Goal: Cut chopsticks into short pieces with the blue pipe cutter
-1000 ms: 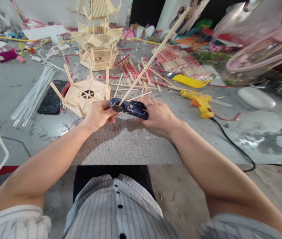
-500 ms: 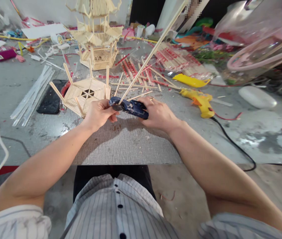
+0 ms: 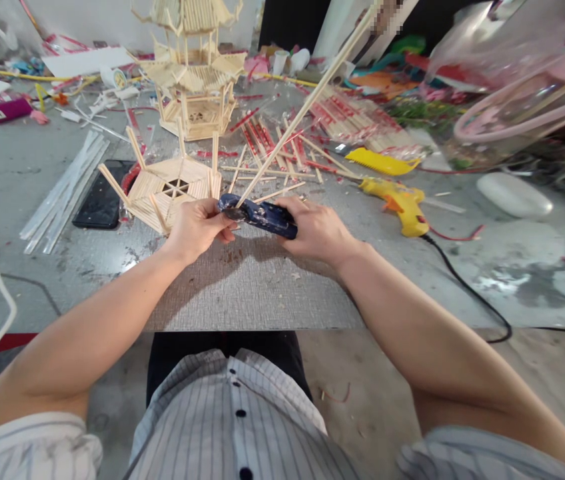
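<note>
My right hand is wrapped round the handles of a blue hand cutter, held over the table's front part. At the cutter's dark head, the closed fingers of my left hand pinch the lower end of a long, thin wooden stick. From the jaws the stick slants up to the right, across the table. The exact spot where fingers, jaws and stick meet is partly hidden. Just beyond my left hand lies a hexagonal wooden-stick base with upright posts.
Behind the base stands a tiered stick pagoda. A phone and clear glue sticks lie left. On the right are a yellow glue gun with a black cord, a yellow-handled knife, and loose sticks.
My right hand has squeezed the cutter's handles closer together. The stick and my left hand have stayed almost where they were.
</note>
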The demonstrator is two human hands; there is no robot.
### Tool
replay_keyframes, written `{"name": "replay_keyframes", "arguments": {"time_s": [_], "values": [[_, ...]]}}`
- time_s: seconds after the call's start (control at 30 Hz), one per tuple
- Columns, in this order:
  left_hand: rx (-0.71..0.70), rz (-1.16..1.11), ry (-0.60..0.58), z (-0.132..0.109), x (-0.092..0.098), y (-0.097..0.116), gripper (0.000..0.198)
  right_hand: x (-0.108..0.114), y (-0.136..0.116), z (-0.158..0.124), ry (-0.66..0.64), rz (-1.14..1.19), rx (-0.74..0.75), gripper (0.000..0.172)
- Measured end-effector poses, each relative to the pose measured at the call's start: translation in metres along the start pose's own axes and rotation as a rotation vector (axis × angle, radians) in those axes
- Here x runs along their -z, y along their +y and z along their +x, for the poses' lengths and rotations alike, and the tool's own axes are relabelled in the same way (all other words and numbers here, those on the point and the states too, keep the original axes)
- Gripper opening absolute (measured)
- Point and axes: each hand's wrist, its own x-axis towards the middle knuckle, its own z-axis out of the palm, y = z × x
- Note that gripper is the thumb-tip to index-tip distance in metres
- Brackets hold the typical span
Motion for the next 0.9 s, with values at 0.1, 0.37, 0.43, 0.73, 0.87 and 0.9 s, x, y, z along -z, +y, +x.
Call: {"name": "replay_keyframes", "arguments": {"time_s": [0.1,0.37,0.43,0.73,0.87,0.9], "values": [[-0.01,0.005,-0.002,0.0,0.0,0.001,0.014,-0.001,0.0,0.0,0.007,-0.026,-0.002,0.056],[-0.019,0.043,-0.002,-0.001,0.0,0.001,0.015,0.003,-0.002,-0.002,0.015,-0.023,0.037,0.06],[-0.018,0.044,-0.001,-0.001,0.0,0.002,0.015,0.005,-0.003,-0.003,0.002,-0.037,0.017,0.059],[0.072,0.03,-0.003,0.003,0.002,0.0,0.012,0.016,-0.015,-0.005,-0.115,-0.003,-0.09,0.029],[0.105,0.049,0.007,0.005,0.001,0.002,0.013,0.023,-0.022,-0.003,-0.168,0.041,-0.131,0.018],[0.121,0.061,0.009,0.005,0.001,0.002,0.014,0.025,-0.023,-0.002,-0.196,0.06,-0.136,0.014]]}}
